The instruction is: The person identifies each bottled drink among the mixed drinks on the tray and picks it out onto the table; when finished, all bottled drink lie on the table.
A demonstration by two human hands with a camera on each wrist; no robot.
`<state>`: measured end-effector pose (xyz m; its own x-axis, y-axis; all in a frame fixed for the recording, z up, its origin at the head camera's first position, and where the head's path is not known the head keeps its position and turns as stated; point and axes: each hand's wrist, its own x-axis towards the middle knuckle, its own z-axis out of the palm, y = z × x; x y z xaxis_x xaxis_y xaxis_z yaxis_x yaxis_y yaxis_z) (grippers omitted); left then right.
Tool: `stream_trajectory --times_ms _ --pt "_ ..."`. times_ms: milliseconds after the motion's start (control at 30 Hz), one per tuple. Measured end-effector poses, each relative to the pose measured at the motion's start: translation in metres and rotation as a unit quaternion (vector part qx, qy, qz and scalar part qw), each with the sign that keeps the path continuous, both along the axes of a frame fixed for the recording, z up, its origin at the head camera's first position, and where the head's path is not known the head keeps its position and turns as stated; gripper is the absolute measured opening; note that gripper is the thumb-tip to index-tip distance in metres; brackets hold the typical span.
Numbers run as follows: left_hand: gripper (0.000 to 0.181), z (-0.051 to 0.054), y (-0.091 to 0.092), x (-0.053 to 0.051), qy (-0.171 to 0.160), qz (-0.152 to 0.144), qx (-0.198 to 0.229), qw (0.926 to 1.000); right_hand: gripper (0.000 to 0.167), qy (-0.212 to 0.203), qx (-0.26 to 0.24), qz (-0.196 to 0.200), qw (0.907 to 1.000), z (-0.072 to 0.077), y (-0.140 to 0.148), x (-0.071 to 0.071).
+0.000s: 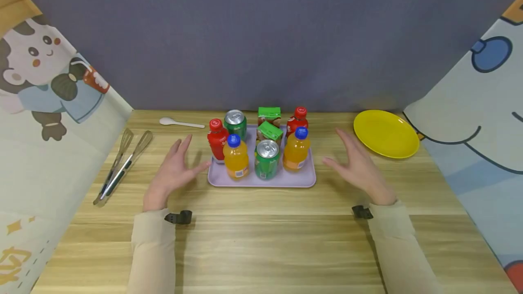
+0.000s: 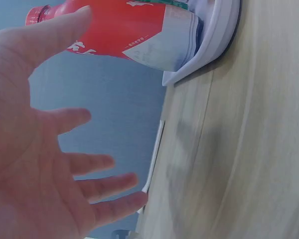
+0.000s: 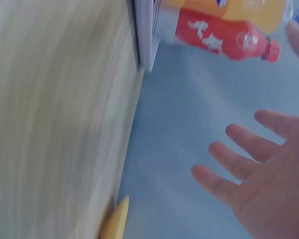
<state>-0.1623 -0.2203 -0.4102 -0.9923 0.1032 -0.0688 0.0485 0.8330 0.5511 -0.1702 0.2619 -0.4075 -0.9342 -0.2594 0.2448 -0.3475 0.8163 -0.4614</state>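
Note:
A light purple tray (image 1: pixel 282 180) holds several drinks. Two orange-juice bottles with blue caps, a left one (image 1: pixel 236 162) and a right one (image 1: pixel 296 152), stand near its front, with a green can (image 1: pixel 267 162) between them. Behind are a left red bottle (image 1: pixel 218 143), a right red bottle (image 1: pixel 295 123), another green can (image 1: pixel 235 127) and two green-topped cartons (image 1: pixel 270 130). My left hand (image 1: pixel 173 171) is left of the tray, fingers spread, thumb close to the left red bottle. To the tray's right, my right hand (image 1: pixel 361 166) holds nothing, its fingers extended.
A white spoon (image 1: pixel 180 123) lies at the back left. Metal tongs or whisk-like utensils (image 1: pixel 122 166) lie at the far left. A yellow plate (image 1: pixel 386 134) is at the back right. A grey-blue partition (image 1: pixel 261 39) rises behind the wooden table (image 1: pixel 261 239).

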Motion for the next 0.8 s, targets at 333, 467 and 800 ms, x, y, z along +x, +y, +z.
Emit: stream_trajectory --times_ms 333,467,800 --pt "0.109 -0.005 0.003 -0.002 -0.061 0.01 0.083 0.9947 0.086 0.035 -0.137 0.027 0.9896 -0.003 -0.028 -0.002" --pt "0.108 -0.004 0.003 -0.002 -0.099 0.025 0.147 0.9838 0.083 0.046 -0.166 0.036 0.9844 -0.001 -0.036 -0.003" --pt "0.096 -0.01 0.009 -0.004 -0.178 0.031 0.312 0.9329 0.075 0.04 -0.188 0.038 0.9806 0.005 -0.051 -0.003"
